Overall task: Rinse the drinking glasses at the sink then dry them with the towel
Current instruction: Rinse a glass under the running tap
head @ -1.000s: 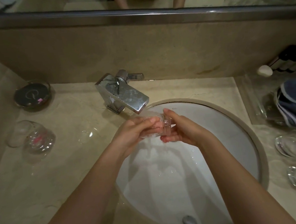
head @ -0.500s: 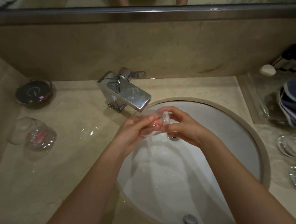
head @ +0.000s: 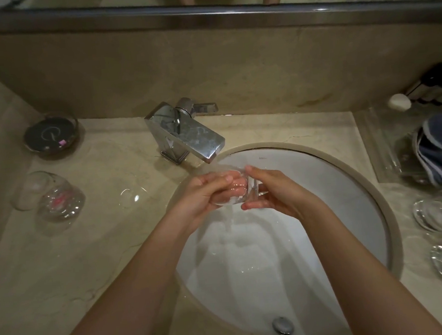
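Both hands are working over the sink: the left hand is pushing its fingers inside the drinking glass, the right hand is gripping it from outside. Water is streaming off under the tap. Farther right, the blue towel is sitting on the tabletop.

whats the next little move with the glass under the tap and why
Probably turn the glass a little under the faucet. Both the left hand and right hand hold it on its side, left fingers inside, and water drains below into the sink, so rinsing seems unfinished.
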### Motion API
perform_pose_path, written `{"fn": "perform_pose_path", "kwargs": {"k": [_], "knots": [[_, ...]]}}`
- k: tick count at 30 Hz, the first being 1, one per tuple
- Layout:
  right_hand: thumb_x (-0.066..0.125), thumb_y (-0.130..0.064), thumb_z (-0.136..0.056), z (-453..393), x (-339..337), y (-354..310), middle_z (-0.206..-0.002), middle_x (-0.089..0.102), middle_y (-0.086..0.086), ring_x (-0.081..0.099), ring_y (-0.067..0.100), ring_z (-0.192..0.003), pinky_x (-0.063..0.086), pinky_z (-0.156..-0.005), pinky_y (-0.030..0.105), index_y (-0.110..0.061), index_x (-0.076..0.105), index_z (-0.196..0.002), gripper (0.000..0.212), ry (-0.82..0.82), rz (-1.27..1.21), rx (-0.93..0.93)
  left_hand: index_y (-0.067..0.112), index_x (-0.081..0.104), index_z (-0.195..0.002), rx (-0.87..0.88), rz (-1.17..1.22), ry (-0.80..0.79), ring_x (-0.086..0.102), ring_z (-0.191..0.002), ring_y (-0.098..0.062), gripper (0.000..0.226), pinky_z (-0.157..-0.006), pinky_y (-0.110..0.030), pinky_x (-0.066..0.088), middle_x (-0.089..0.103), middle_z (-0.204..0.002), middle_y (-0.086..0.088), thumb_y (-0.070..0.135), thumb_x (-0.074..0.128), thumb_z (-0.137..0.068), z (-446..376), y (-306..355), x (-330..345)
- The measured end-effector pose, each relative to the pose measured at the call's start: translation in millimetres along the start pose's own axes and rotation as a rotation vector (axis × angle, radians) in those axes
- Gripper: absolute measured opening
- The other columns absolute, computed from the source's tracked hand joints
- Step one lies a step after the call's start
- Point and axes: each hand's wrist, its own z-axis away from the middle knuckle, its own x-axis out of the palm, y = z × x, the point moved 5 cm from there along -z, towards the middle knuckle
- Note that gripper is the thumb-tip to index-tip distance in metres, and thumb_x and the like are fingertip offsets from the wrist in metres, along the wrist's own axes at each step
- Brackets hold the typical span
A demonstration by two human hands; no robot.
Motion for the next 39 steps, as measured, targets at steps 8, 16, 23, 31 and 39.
{"fn": "perform_pose_path", "kwargs": {"k": [8,16,23,31,39], "knots": [[0.057,-0.039,-0.093,3,1,0,-0.098,0.07,0.016,0.07,0.025,-0.076,0.057,-0.065,0.026,-0.005,0.066,-0.114,0.04,0.039,-0.05,0.012,0.014,0.071,-0.099,0.01,0.009,0.031,0.072,-0.081,-0.013,0.017,-0.075,-0.025,0.048,0.076,-0.096,-0.005,0.017,0.064,-0.084,1,-1,1],[0.062,-0.032,-0.092,2,4,-1,-0.1,0.066,0.013,0.066,0.022,-0.085,0.056,-0.066,0.025,-0.007,0.066,-0.116,0.035,0.03,-0.004,-0.043,0.011,0.07,-0.101,0.038,0.01,0.022,0.072,-0.08,-0.012,0.015,-0.067,-0.022,0.052,0.076,-0.09,-0.003,0.011,0.062,-0.089,1,4,1],[0.076,-0.028,-0.076,2,2,-1,-0.11,0.061,0.009,0.065,0.023,-0.089,0.055,-0.074,0.032,-0.019,0.067,-0.11,0.037,0.021,-0.012,-0.087,0.014,0.071,-0.099,0.035,0.01,-0.015,0.073,-0.074,-0.011,0.015,-0.062,-0.017,0.051,0.076,-0.084,-0.003,0.011,0.059,-0.091,3,0,2],[0.066,-0.001,-0.085,-1,3,0,-0.113,0.06,0.015,0.064,0.023,-0.091,0.054,-0.068,0.026,-0.019,0.062,-0.113,0.034,0.01,0.059,-0.099,0.007,0.071,-0.108,0.059,-0.053,-0.009,0.072,-0.081,-0.016,0.035,-0.072,-0.023,0.051,0.075,-0.099,-0.009,0.024,0.068,-0.077,-2,2,-1],[0.044,-0.041,-0.099,-8,13,13,-0.083,0.066,0.01,0.06,0.019,-0.07,0.054,-0.058,0.028,-0.009,0.066,-0.107,0.04,0.153,-0.111,-0.042,0.016,0.069,-0.103,0.184,-0.225,0.159,0.069,-0.086,-0.008,0.022,-0.075,-0.021,0.047,0.074,-0.096,0.0,0.018,0.075,-0.082,-5,0,-2]]}}
